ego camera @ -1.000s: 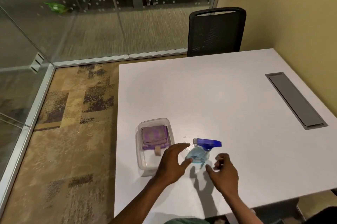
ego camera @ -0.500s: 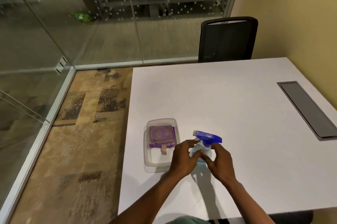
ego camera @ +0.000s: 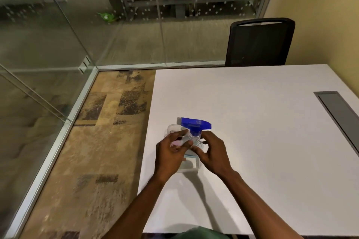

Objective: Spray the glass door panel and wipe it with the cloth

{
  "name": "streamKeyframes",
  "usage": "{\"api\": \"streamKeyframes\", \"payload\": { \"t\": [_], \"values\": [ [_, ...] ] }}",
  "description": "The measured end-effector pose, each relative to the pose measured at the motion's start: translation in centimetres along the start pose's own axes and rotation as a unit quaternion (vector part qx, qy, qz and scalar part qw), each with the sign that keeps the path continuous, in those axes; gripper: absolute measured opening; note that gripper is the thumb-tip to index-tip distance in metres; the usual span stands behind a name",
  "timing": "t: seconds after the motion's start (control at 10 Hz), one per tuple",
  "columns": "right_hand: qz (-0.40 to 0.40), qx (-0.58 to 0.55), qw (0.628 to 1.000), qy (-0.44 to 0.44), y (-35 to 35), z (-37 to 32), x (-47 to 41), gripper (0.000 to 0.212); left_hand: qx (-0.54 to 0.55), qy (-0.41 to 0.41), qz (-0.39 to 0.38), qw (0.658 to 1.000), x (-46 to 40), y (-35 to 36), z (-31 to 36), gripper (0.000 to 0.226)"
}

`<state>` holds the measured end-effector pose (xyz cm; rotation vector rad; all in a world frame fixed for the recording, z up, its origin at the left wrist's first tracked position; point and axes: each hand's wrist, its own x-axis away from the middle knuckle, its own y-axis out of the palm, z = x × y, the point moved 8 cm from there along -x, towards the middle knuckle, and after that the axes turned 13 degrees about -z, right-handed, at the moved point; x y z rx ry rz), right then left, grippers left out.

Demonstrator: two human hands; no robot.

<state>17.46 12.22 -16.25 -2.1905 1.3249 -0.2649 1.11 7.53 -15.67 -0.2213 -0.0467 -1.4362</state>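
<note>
A clear spray bottle with a blue trigger head [ego camera: 194,124] is held above the white table [ego camera: 252,122]. My left hand [ego camera: 170,154] grips its body from the left, and my right hand [ego camera: 212,151] closes on it from the right. Under the hands sits a clear plastic tub [ego camera: 191,168]. Only a sliver of the purple cloth [ego camera: 177,143] in it shows between my left fingers. Glass panels [ego camera: 38,40] form the wall on the left, and more glass with dotted frosting [ego camera: 194,25] runs along the back.
A black mesh chair [ego camera: 260,42] stands at the table's far edge. A grey cable hatch [ego camera: 338,108] is set into the table at the right. Patterned brown carpet [ego camera: 97,141] lies between table and glass. A yellow wall [ego camera: 320,15] is at the right.
Both hands reached the spray bottle, closed on it, and lifted it. It now sits over the tub, hiding most of the cloth. The view has tilted up.
</note>
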Motion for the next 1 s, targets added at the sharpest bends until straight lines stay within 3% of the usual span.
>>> {"api": "streamKeyframes", "payload": {
  "t": [0.4,0.7,1.0],
  "values": [
    [-0.107,0.022,0.993,0.053,8.1,5.2,0.5,0.044,-0.031,-0.104,0.007,0.994,0.1,-2.1,-10.0,0.042],
    [-0.113,0.049,0.99,0.067,7.6,5.2,1.1,0.056,-0.056,-0.113,-0.002,0.992,0.8,-1.7,-10.9,0.052],
    [-0.202,0.142,0.964,0.098,5.4,5.3,2.0,0.076,-0.142,-0.091,0.007,0.986,2.0,-4.7,-8.1,0.051]
  ]
}}
